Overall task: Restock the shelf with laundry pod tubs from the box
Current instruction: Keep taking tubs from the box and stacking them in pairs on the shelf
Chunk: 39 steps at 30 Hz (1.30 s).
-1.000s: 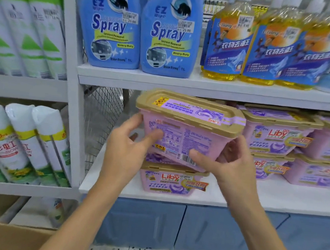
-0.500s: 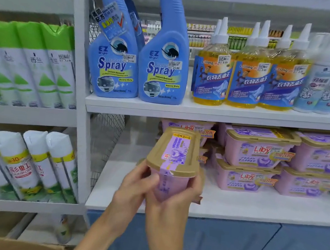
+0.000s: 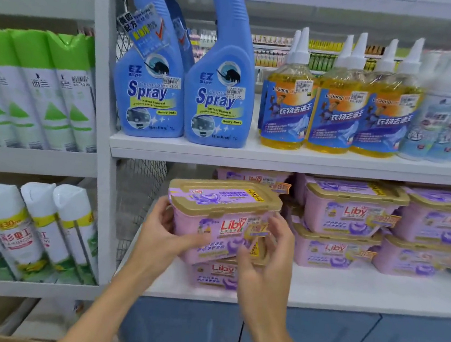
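Shop shelving: the white lower shelf (image 3: 360, 287) carries stacked pink tubs (image 3: 348, 213) at right, and blue spray bottles (image 3: 218, 99) stand on the tier above. One gold-lidded tub (image 3: 221, 221) is held at the shelf's left part, slightly tilted, label forward, directly over a shelved tub (image 3: 215, 275); contact between them cannot be determined. The left hand (image 3: 163, 237) grips its left end, thumb across the front. The right hand (image 3: 267, 260) grips its right end, fingers curled.
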Motion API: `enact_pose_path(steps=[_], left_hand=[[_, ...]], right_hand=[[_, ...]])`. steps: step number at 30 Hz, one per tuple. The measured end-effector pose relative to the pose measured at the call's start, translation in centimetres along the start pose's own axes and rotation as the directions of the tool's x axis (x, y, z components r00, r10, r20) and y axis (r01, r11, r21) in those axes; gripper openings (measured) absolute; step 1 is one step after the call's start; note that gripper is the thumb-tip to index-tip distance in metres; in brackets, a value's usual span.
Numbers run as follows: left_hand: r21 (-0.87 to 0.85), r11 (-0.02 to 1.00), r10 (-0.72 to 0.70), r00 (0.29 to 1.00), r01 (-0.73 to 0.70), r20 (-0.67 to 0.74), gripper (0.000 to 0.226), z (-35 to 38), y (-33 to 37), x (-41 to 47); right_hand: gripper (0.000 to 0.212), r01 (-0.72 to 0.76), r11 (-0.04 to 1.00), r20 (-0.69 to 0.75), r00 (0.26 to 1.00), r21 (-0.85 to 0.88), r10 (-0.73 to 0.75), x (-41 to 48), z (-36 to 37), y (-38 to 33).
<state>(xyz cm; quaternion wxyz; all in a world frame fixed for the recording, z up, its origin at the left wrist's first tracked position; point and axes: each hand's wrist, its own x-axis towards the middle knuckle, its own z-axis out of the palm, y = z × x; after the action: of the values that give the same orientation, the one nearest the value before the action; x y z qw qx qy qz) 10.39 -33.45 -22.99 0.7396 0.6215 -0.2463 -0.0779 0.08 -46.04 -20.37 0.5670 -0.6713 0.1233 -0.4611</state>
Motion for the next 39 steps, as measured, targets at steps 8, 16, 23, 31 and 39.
enact_pose_path(steps=[8,16,23,31,39], left_hand=[[-0.093,0.983,-0.138,0.972,0.158,0.189,0.090,-1.2,-0.7,2.4],[0.014,0.993,-0.119,0.990,0.119,0.079,0.045,-0.1,-1.7,1.5],[0.125,0.990,-0.075,0.996,0.067,0.055,0.036,-0.2,-2.2,0.9],[0.124,0.967,-0.228,0.973,0.223,0.027,0.108,-0.7,-6.8,-3.1],[0.212,0.954,-0.181,0.972,0.211,-0.151,0.040,2.1,-9.3,-3.1]], right_hand=[[0.040,-0.233,0.969,0.185,0.952,-0.076,0.244,-0.7,-3.8,5.8],[0.051,-0.259,0.964,0.098,0.960,-0.052,0.263,-0.3,-4.3,6.2],[0.047,-0.244,0.964,0.121,0.959,-0.109,0.256,-0.6,-4.5,6.7],[0.086,-0.414,0.900,0.295,0.850,-0.134,0.436,-2.0,-6.1,9.0],[0.040,-0.427,0.891,0.199,0.870,-0.156,0.452,-1.8,-6.9,11.4]])
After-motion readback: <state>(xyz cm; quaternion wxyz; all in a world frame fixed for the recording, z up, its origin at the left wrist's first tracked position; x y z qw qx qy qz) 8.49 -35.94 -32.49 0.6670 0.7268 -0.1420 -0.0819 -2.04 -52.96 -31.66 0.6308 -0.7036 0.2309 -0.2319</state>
